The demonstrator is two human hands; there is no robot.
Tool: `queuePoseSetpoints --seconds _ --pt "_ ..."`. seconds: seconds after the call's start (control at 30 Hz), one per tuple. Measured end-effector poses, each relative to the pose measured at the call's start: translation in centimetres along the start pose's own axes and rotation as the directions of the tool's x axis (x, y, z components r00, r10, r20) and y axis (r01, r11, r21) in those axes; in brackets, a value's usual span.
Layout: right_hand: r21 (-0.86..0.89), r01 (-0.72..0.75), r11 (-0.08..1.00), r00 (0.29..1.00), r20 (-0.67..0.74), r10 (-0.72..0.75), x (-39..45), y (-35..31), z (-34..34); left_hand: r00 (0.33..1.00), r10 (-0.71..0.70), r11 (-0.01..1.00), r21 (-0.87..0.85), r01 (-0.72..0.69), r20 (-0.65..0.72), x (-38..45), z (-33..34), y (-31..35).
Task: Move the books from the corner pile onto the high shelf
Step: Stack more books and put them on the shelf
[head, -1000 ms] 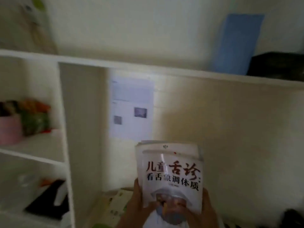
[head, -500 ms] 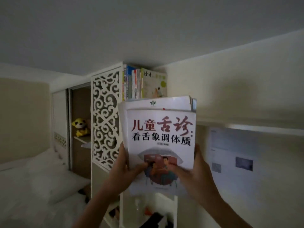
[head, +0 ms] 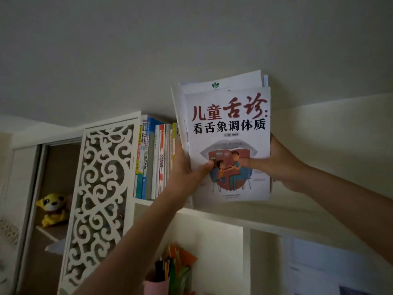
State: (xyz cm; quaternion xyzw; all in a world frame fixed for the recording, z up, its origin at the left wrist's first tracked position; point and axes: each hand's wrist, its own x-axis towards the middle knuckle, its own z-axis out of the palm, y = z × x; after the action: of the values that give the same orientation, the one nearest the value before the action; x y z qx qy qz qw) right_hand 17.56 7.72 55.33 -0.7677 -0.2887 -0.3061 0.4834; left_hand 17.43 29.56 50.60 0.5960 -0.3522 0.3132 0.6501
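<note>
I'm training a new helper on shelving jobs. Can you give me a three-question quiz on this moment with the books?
1. True or false: both hands grip the stack of books, the left hand at its left edge and the right hand at its right edge.
2. Where do the shelved books stand relative to the held stack? A) to its left B) to its right C) above it
3. Fill in: the yellow plush toy sits to the left of the white ______ panel.

Key: 1 true; 2 A; 3 carved (openwork).
</note>
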Motion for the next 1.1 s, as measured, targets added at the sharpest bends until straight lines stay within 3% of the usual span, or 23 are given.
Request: queuePoseSetpoints --seconds 0.2,0.37,0.5,0.6,0.67,0.77,0.87,1.0,1.03,1.1 --pt "0.085 -0.219 0.972 0.975 0.038 0.217 3.9 6.1 1.6 0.988 -0.076 0.991 0.102 0.090 -0.135 3.5 1.1 -6.2" --pt "0.095 -0.309 0.946 0.946 0.134 0.296 5.2 9.4 2.9 0.979 -0.076 0.980 0.168 0.109 -0.188 4.0 1.1 -8.6" --pt "0.044 -0.429 0.902 0.861 0.323 0.393 5.9 10.4 2.7 0.991 -0.125 0.991 0.040 0.127 -0.048 3.3 -0.3 -8.9" --pt "-0.009 -0.461 0.887 0.827 0.356 0.434 6.7 11.3 2.4 0.988 -0.124 0.991 -0.039 0.128 0.096 2.1 -1.9 -9.6" --pt "-0.024 -0.464 0.886 0.821 0.365 0.440 7.3 11.3 2.8 0.985 -0.125 0.991 -0.023 0.128 0.119 2.0 -2.6 -10.3" --pt "-0.018 -0.472 0.881 0.800 0.410 0.437 8.4 10.9 4.2 0.992 -0.117 0.967 0.234 0.105 0.040 2.3 -2.8 -10.9" --pt "0.002 -0.455 0.890 0.811 0.413 0.414 9.5 11.0 5.9 0.998 -0.012 0.849 0.527 0.043 -0.062 3.1 -3.3 -11.4" --pt "0.054 -0.343 0.938 0.879 0.371 0.300 9.7 11.3 7.8 0.993 0.078 0.716 0.698 0.003 -0.084 3.2 -3.8 -11.6" --pt "0.037 -0.321 0.946 0.896 0.335 0.291 9.5 11.3 8.2 0.990 0.125 0.669 0.742 -0.032 -0.071 2.9 -3.8 -11.6" --pt "-0.167 -0.293 0.941 0.922 0.212 0.324 9.4 11.4 8.4 0.965 0.257 0.543 0.833 -0.108 -0.043 2.1 -4.3 -12.0"
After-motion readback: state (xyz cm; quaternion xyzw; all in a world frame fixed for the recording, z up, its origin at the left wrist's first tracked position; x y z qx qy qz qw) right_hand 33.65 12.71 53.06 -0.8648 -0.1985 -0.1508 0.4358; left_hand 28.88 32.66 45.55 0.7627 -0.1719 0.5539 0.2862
